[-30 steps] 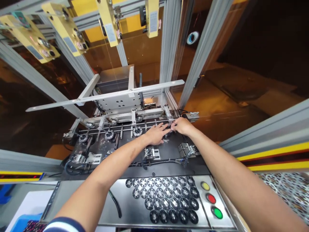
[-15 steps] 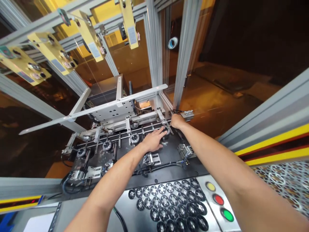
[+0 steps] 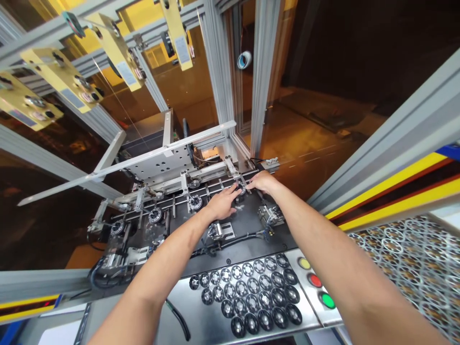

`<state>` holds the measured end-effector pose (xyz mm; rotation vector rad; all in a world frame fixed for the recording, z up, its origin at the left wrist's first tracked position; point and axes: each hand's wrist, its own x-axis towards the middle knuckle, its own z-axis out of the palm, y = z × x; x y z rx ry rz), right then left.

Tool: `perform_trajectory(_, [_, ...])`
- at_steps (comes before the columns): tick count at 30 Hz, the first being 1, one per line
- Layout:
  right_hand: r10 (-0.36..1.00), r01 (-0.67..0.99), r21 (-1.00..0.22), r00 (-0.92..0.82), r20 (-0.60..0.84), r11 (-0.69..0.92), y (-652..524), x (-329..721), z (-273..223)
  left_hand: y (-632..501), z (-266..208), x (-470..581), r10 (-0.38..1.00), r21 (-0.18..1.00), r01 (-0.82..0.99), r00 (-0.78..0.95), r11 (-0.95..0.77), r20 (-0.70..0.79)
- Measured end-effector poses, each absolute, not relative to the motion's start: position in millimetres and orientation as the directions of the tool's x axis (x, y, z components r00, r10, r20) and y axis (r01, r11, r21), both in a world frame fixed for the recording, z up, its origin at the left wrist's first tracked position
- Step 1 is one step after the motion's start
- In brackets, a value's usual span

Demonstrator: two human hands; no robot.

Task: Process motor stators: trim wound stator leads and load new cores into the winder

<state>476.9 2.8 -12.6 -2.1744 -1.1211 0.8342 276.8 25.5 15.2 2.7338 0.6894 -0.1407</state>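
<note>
My left hand (image 3: 222, 204) reaches to the rightmost station of the machine, its fingers stretched out over a round metal-and-black part (image 3: 240, 189) there. The fingertips partly cover that part. Close by on the right, my right hand (image 3: 265, 182) has its fingers drawn together beside the slim metal arm of the same station; whatever they pinch is too small to make out. Similar round parts sit at the other stations: one left of my left hand (image 3: 195, 203), another farther left (image 3: 155, 215), and one at the far left (image 3: 117, 227).
Several black-rimmed round parts (image 3: 241, 288) lie in rows on the metal shelf in front. Yellow, red and green buttons (image 3: 315, 281) stand to their right. A long metal bar (image 3: 143, 165) crosses above the stations. A tray of metal rings (image 3: 406, 258) is at right.
My right hand has gone from a fist beside the rail to fingers extended leftward at the station's arm. My left hand stays over the round part. The view has shifted rightward.
</note>
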Motion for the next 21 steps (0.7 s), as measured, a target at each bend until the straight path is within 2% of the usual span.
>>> perform_trajectory(6, [0.827, 0.499, -0.667, 0.425, -0.368, -0.553, 3, 478, -14, 26, 12, 276, 0.450, 0.289, 0.479, 0.878, -0.829, -0.166])
perform_trajectory(17, [0.832, 0.507, -0.666, 0.411, -0.372, -0.548, 0, 474, -8, 27, 10, 276, 0.451, 0.301, 0.475, 0.880, -0.827, -0.149])
perform_trajectory(21, [0.841, 0.518, -0.675, 0.438, -0.318, -0.525, 4, 478, -3, 27, 10, 276, 0.447, 0.305, 0.472, 0.882, -0.827, -0.153])
